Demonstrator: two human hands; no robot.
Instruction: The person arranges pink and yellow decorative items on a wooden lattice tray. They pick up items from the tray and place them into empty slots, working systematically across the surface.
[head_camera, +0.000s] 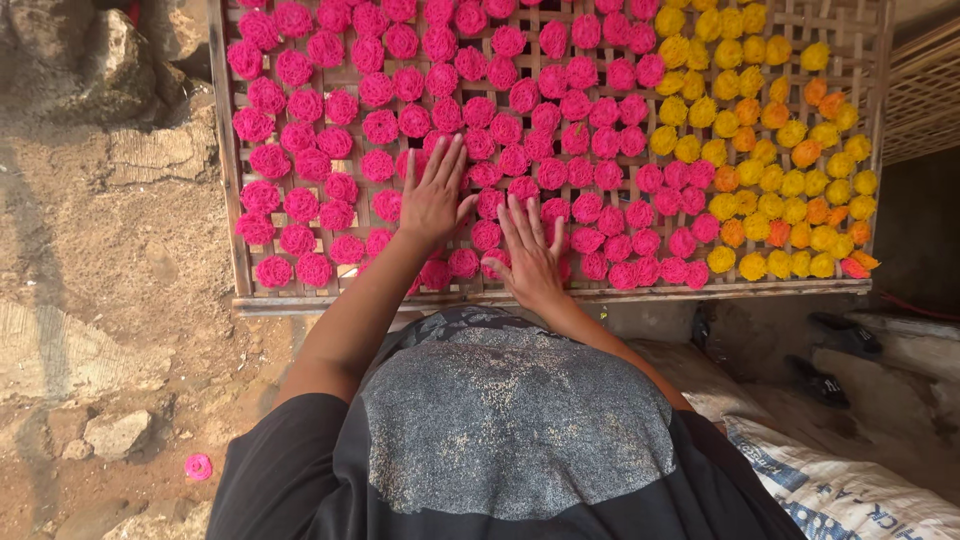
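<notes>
Our left hand (432, 198) and right hand (530, 255), fingers spread flat and gripping nothing, press on fuzzy pink round pieces (380, 125) near the woven bamboo tray's (232, 180) near edge; crinkled yellow ones (790, 180) fill its right end.

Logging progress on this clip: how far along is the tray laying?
Done: the woven tray is mostly covered, with pink discs across the left and middle and yellow and orange discs at the right. In hand: the left hand and right hand lie flat on pink discs near the front edge. Left: little; one pink disc lies on the ground.
</notes>
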